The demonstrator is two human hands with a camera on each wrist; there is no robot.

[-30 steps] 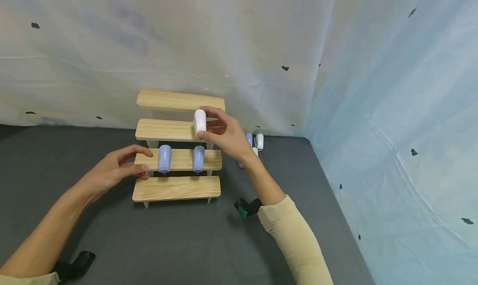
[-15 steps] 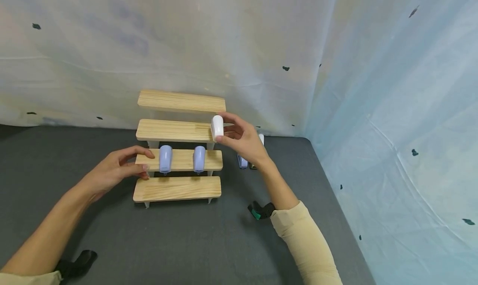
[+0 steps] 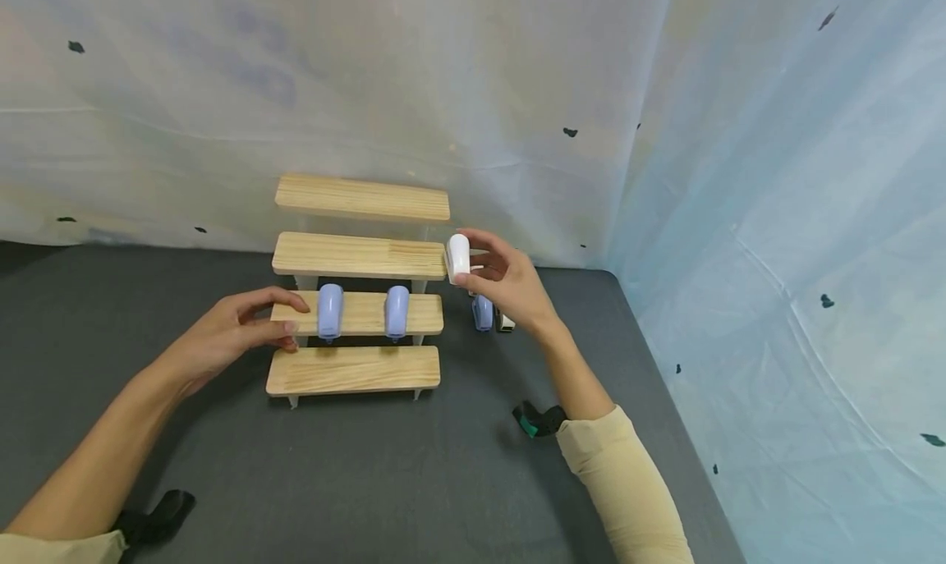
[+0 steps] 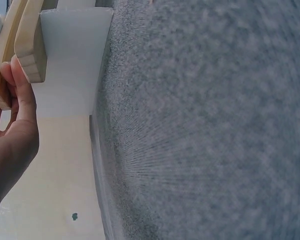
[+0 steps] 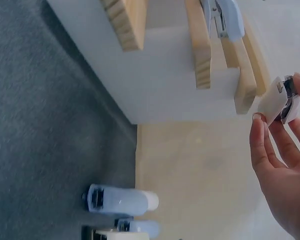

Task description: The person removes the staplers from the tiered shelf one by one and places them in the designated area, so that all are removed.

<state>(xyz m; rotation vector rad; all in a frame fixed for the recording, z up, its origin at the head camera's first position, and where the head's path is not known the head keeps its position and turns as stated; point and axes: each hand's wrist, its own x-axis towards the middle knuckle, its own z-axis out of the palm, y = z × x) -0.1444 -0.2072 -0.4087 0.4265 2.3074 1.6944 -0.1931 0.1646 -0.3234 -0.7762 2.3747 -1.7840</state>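
A tiered wooden display rack (image 3: 353, 371) stands on the dark table, with two light blue staplers, a left one (image 3: 330, 311) and a right one (image 3: 397, 311), on its second board from the bottom. My left hand (image 3: 240, 330) grips the left end of that board, thumb and fingers on either side of it. In the left wrist view, the left hand (image 4: 17, 122) pinches the board's end. My right hand (image 3: 510, 281) holds a white stapler (image 3: 458, 258) between thumb and fingers, at the right end of the third board. The stapler's metal side (image 5: 289, 97) shows in the right wrist view.
Behind the right hand, a blue stapler (image 3: 483, 313) and a partly hidden pale one (image 3: 506, 322) are on the table. The right wrist view shows several staplers there, including a blue one (image 5: 119, 200). A pale curtain (image 3: 502, 96) hangs behind and to the right.
My right hand has moved right and slightly down with the white stapler, from over the third board to its right end. The left hand stays on its board.
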